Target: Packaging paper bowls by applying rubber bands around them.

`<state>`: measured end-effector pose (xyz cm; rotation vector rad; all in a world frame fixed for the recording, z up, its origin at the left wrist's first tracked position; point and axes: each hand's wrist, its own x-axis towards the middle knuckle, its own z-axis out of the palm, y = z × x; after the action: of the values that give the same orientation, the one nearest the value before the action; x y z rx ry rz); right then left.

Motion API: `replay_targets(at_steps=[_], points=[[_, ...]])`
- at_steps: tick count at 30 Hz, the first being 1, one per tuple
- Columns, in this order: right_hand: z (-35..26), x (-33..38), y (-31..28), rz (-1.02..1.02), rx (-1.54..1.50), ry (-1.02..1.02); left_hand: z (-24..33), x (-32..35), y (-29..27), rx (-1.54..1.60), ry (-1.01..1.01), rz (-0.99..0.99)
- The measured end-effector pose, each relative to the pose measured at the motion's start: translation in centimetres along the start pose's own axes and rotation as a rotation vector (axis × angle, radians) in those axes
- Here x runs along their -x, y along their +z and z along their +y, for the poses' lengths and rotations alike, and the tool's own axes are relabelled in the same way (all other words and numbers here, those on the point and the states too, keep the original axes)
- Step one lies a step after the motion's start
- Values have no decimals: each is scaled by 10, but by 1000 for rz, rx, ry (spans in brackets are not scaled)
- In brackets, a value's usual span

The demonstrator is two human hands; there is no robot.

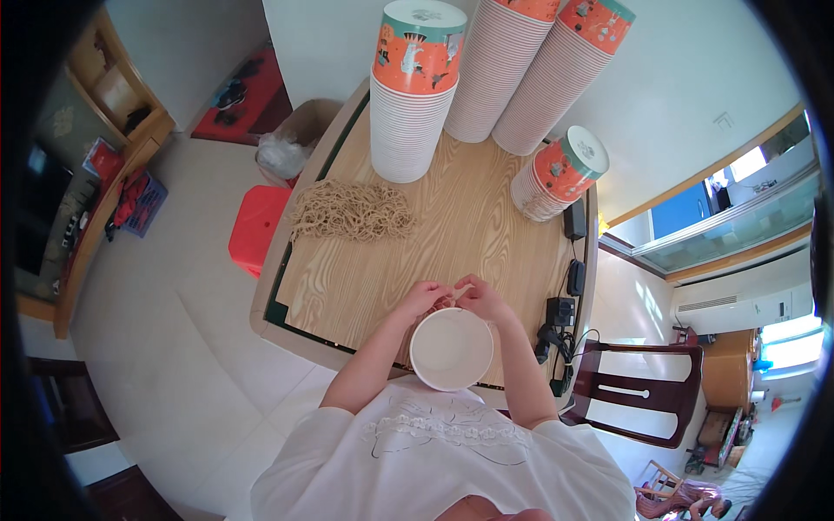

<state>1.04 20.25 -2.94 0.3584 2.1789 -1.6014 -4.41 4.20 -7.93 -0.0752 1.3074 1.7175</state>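
Observation:
A white paper bucket sits at the table's near edge against my shirt, its open mouth toward me. My left hand is at the far side of its rim, fingers bent and drawn together. Beside it my right hand has its thumb and forefinger curled in a pinch. The fingertips of both hands nearly meet just beyond the rim; whatever they pinch is too small to make out. Ahead and to the left lies a loose heap of tan cords.
Tall stacks of nested paper buckets with orange and green printed ends stand upside down at the table's far side. A shorter stack is at the right. Black power adapters and cables lie along the right edge. A red stool stands left, a dark chair right.

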Motion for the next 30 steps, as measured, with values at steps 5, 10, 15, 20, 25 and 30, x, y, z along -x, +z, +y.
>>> replay_targets(at_steps=[5, 10, 15, 20, 25, 30], points=[[2, 3, -4, -4, 6, 6, 7, 2, 12, -49, -35, -114], [5, 5, -6, -11, -1, 9, -1, -4, 8, 17, -35, -150], [9, 5, -7, -16, 5, -36, -7, -10, 5, -53, -7, -143], [7, 7, -12, -21, -15, -45, -1, -2, 2, 23, -48, -138], [-4, 12, -15, -59, 11, 58, -2, -1, -9, -93, -55, -147], [12, -1, -19, -37, -175, 127, -2, -11, -1, -188, -9, -88]])
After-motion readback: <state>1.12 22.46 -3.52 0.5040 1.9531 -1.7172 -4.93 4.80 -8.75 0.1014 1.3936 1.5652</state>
